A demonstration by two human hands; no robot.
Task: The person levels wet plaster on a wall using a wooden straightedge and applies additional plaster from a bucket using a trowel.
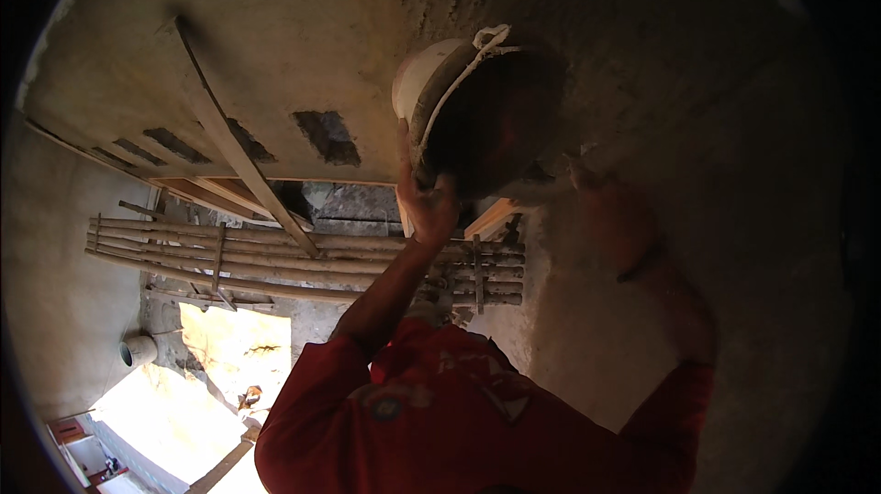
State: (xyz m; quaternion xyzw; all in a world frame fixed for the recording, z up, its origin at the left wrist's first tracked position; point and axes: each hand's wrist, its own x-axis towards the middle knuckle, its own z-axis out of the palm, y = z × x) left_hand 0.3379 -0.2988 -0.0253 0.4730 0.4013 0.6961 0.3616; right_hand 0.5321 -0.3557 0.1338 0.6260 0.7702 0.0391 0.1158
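My left hand grips the lower rim of a bucket, with the thumb on the inner side and the fingers along the outside. The bucket is tipped so its dark mouth faces right; a pale rope or strip runs along the rim and ends in a loop. What lies inside is lost in shadow. To the right of the bucket, my right hand is closed in front of the rough wall. A small pale tip shows by its fingers, but shadow hides what it holds.
Below lies a platform of lashed poles. A slanting plank leans at the left beside rectangular recesses in the plaster. Farther down are a pipe end and a sunlit opening.
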